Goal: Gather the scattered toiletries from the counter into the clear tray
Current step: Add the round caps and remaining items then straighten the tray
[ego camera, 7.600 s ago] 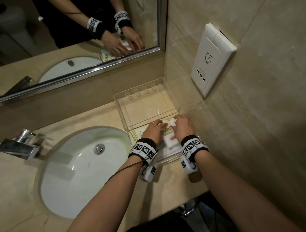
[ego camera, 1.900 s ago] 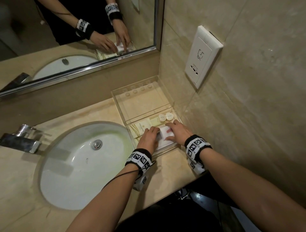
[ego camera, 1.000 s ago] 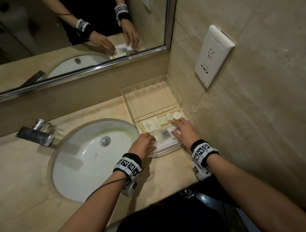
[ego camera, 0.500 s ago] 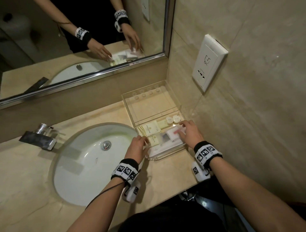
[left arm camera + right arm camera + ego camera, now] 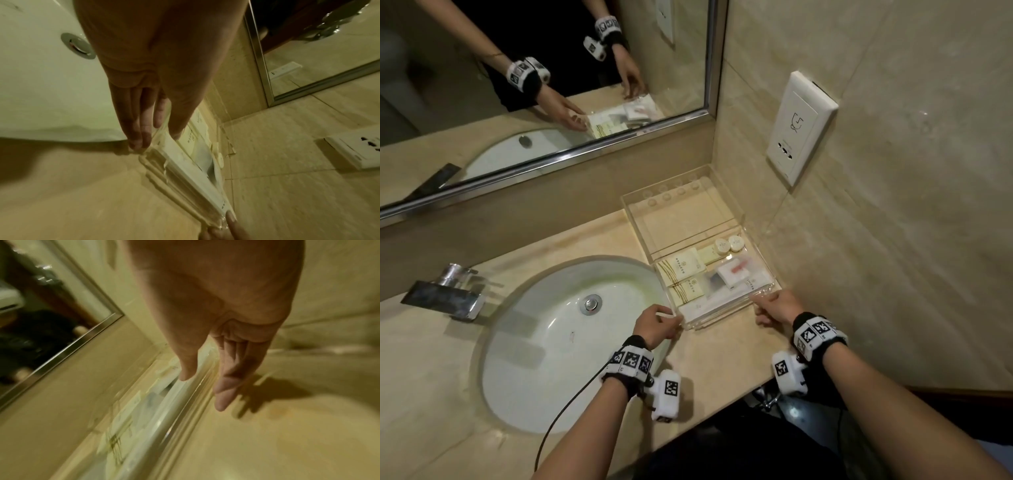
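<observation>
1. The clear tray is set on the worktop in the wall corner, its long axis running away from the person; the toiletries are gathered in its near half.
2. Its near left corner is pinched by the left hand, thumb inside the wall, fingers outside.
3. Its near right corner is met by the right hand, which appears to pinch the front wall.
4. Both hands are equally near, so any sliding would seemingly be shared.

Clear tray under my fingers, cream packets with gold stripes inside, white basin, beige marble counter, black-and-white checkered wristbands.
</observation>
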The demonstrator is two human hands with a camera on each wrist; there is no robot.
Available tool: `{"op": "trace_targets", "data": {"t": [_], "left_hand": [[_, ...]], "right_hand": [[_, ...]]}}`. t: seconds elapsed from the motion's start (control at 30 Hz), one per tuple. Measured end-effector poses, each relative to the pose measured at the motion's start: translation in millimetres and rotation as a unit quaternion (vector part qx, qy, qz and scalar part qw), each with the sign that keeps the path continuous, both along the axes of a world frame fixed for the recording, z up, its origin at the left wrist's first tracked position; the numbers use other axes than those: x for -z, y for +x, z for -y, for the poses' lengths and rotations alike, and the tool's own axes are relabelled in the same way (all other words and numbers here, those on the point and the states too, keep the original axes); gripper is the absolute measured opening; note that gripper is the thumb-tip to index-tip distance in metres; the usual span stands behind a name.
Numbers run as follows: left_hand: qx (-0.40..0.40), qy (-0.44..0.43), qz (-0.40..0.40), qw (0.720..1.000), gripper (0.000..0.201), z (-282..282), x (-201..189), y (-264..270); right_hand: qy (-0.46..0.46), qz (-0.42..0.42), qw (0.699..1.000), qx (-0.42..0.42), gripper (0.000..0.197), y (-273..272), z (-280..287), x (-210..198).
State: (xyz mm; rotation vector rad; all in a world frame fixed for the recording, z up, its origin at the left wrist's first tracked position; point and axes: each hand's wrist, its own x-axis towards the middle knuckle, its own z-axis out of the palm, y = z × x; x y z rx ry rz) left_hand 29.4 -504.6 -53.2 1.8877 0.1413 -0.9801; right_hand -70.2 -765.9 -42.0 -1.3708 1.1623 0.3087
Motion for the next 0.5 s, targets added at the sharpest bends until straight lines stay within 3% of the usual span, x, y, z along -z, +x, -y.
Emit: {"op": "trace_targets", "data": {"t": [0.1, 0.2, 0.37, 0.5], "left_hand": [[-0.015, -0.012, -0.022, 1.000, 0.037, 4, 4, -3], [-0.020, -0.017, -0.025, 0.999, 0.042, 4, 10, -4], [-0.040, -0.023, -0.011, 0.999, 0.041, 4, 9, -7], [-0.059, -0.026, 0.006, 0.998, 0.039, 6, 7, -6]], "right_hand": [[0.009, 0.025, 0.999, 0.037, 0.029, 8, -4, 9], [0.036, 0.035, 0.994, 0.094, 0.015, 12, -7, 15], [0.039, 0.023, 0.992, 0.118, 0.006, 18, -8, 20], [0.066, 0.048, 0.986, 0.146, 0.009, 23, -8, 15]]}}
